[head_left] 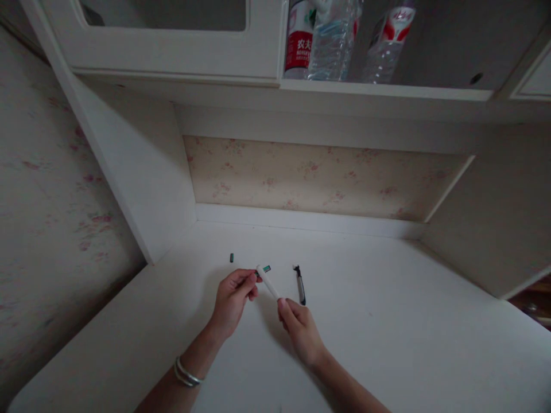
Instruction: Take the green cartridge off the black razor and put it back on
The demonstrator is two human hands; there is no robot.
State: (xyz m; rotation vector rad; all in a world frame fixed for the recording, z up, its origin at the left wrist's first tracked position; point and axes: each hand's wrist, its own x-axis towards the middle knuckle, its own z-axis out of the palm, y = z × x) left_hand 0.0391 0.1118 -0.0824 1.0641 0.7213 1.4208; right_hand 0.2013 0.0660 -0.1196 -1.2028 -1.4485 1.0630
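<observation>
My right hand [299, 330] is closed round the lower end of a slim white stick-shaped object [270, 284], which slants up to the left. Its rounded top end is by the fingertips of my left hand [232, 298]. Those fingers are pinched together at a small dark piece with a hint of green, mostly hidden; I cannot tell its kind. Just right of the white top shows a small green and black piece [267, 268]. A similar small dark cylinder [231, 257], perhaps a battery, stands or lies farther left. Right of my hands lies a thin black-and-white part [300, 285].
The white desk [387, 321] has a side panel [142, 166] at the left and a low back ledge [310, 221]. Overhead, a cabinet shelf [387, 90] holds several plastic bottles [331, 49]. A floral wall [51, 201] is at the left.
</observation>
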